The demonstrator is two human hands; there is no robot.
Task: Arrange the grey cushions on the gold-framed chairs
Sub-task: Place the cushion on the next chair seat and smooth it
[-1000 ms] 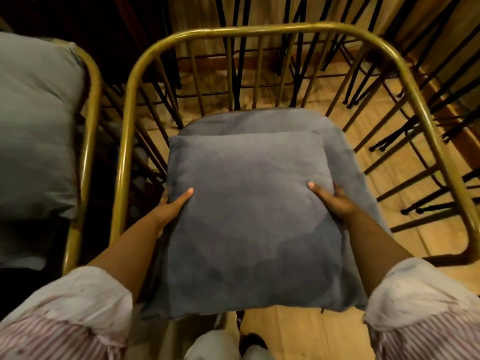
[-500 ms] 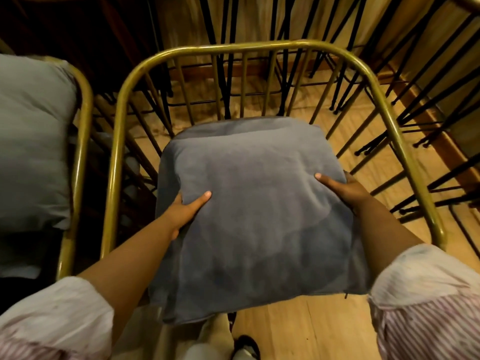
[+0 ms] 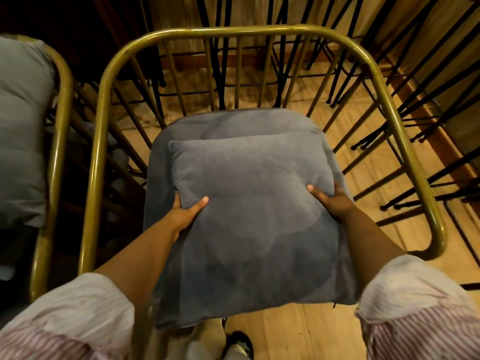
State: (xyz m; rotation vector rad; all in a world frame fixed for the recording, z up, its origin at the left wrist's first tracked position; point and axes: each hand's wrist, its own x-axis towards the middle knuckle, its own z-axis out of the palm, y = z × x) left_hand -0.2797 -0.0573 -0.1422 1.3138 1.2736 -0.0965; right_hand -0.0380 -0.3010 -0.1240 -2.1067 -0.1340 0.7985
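A square grey cushion (image 3: 249,203) is held flat over the grey seat pad (image 3: 233,123) of the gold-framed chair (image 3: 104,81) in front of me. My left hand (image 3: 185,215) grips the cushion's left edge, thumb on top. Gripping its right edge is my right hand (image 3: 333,201), also thumb on top. The seat pad shows only along the back and sides of the cushion. A second gold-framed chair (image 3: 61,126) stands at the left, with a lighter grey cushion (image 3: 22,131) leaning in it.
Black metal chair legs (image 3: 220,61) crowd the wooden floor (image 3: 298,333) behind and to the right of the chair. A wooden skirting (image 3: 428,120) runs along the right. My shoes (image 3: 239,344) stand at the chair's front edge.
The cushion has come back toward me, so the rear of the seat pad shows again. Both hands slid with it, keeping their grip on its sides.
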